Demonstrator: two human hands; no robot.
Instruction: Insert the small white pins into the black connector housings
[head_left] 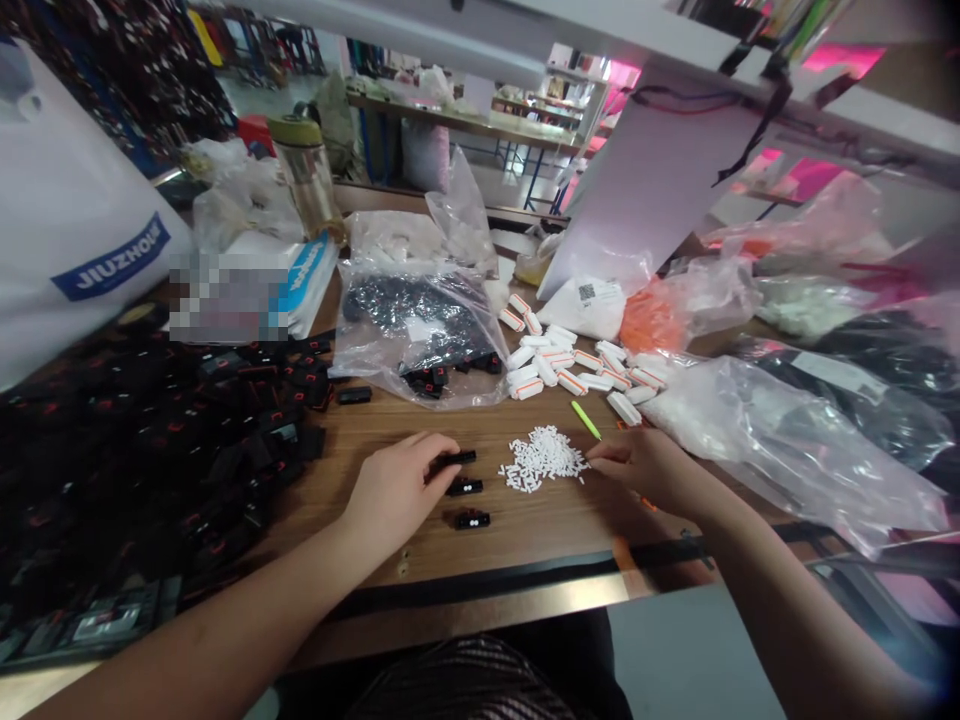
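Between the thumb and fingers of my left hand is a small black plastic part, its left end covered by the fingers. Two similar black parts lie in a column nearer me, a middle one and a front one, each showing white dots on its face. To their right is a heap of tiny white pegs. At the heap's right edge, my right hand has thumb and fingertips drawn together in a pinch; whatever is between them is too small to make out. Just beyond lies a lime-green pen-like stick.
A large pile of black parts covers the left side. Behind stand a plastic bag of black parts and a bottle. White-and-orange pieces lie at the back; clear bags crowd the right.
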